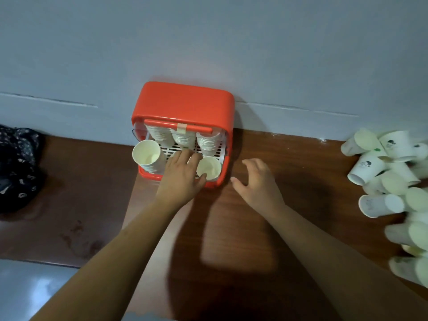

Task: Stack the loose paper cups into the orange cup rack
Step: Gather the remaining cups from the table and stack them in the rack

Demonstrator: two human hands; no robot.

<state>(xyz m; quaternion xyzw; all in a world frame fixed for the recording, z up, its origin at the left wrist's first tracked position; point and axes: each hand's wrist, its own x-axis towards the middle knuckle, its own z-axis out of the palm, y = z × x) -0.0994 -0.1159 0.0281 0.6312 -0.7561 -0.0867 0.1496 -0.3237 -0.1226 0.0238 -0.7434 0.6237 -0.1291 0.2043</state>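
The orange cup rack (185, 100) stands against the wall on the brown table, its front open towards me. Three stacks of paper cups (183, 137) fill its back row. One stack (147, 156) stands at the front left and another (208, 169) at the front right. My left hand (183, 174) lies palm down over the front middle of the rack, thumb against the front right stack's rim. A sliver of white shows under its fingers. My right hand (257, 181) hovers over the table just right of the rack, fingers spread, empty. Loose paper cups (382, 177) lie heaped at the far right.
A dark patterned cloth (16, 167) lies at the table's left end. The grey wall (208, 42) runs directly behind the rack. The table's near left edge (46, 262) drops to a pale floor. Bare wood (301, 163) separates the rack from the cup pile.
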